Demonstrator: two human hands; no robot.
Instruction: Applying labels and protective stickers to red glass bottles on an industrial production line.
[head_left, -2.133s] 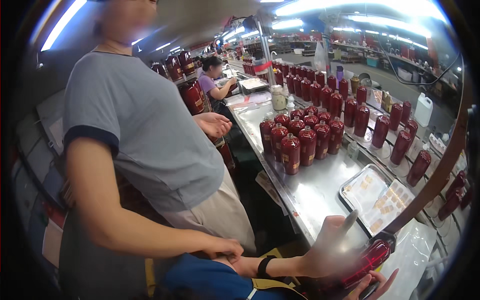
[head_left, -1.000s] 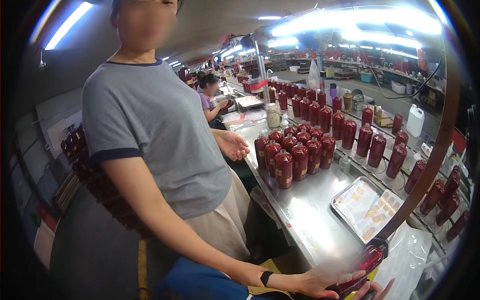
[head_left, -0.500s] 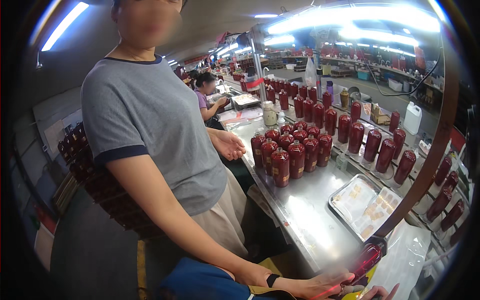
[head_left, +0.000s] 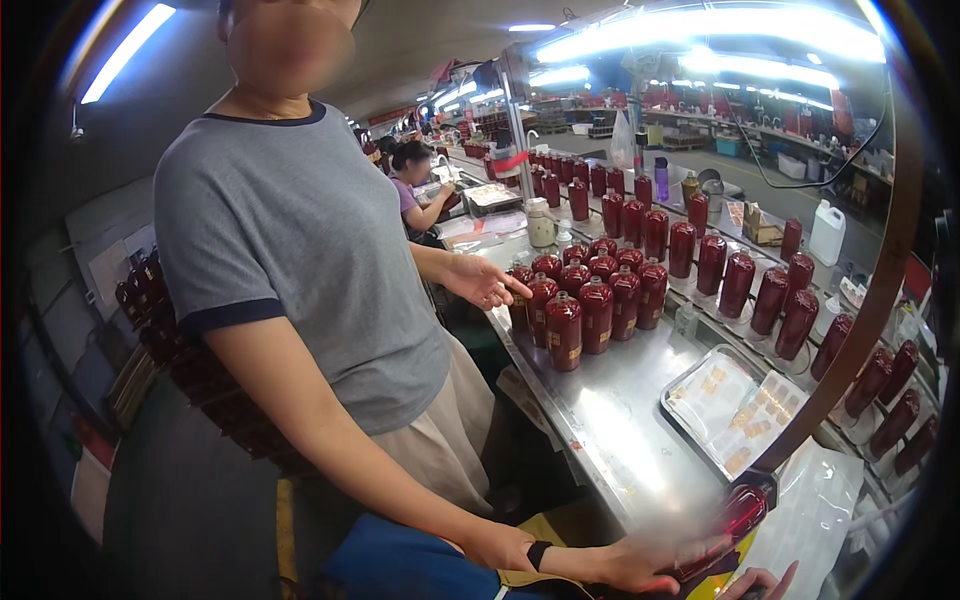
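A dark red glass bottle (head_left: 742, 512) lies tilted at the lower right, its far end by a dark holder. A co-worker's hand (head_left: 635, 568) reaches down to its near end, partly blurred, so its exact hold cannot be made out. My right hand (head_left: 762, 582) shows at the lower edge beside the bottle, fingers extended and apart, holding nothing I can see. My left hand is hidden behind that co-worker's forearm; only my blue sleeve (head_left: 410, 562) appears. The co-worker's other hand (head_left: 487, 281) points at a group of upright red bottles (head_left: 564, 330) with gold labels.
A metal tray (head_left: 697, 444) with sheets of gold labels stands on the steel table (head_left: 610, 430). Rows of red bottles (head_left: 738, 284) line the rack behind a brown post (head_left: 868, 300). Clear plastic (head_left: 815, 510) lies at the right. Another person (head_left: 412, 190) sits farther back.
The co-worker's far hand has risen and moved right to the bottle group, one finger extended. Their near hand has shifted slightly at the tilted bottle. My right hand has barely moved.
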